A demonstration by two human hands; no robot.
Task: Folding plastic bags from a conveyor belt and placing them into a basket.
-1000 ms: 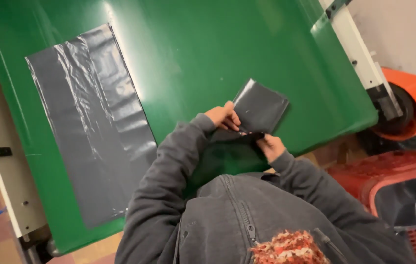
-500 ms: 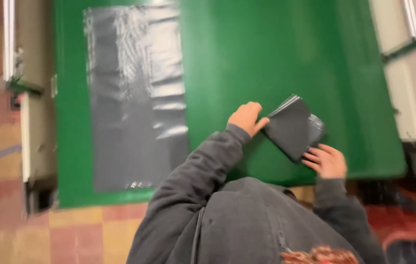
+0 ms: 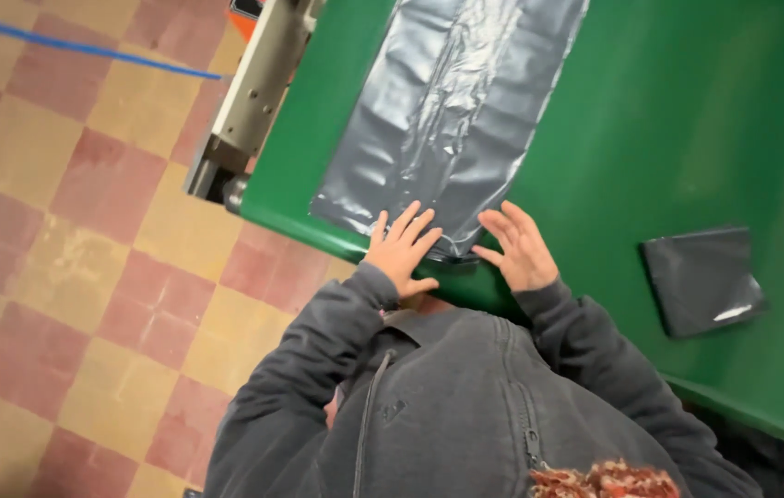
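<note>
Green table with flat grey bag, folded bag

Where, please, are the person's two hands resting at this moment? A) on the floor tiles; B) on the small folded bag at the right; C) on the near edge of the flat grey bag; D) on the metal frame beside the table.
C: the left hand and right hand lie spread on the near edge of the flat grey bag, while the folded bag lies apart, untouched, on the green table.
</note>
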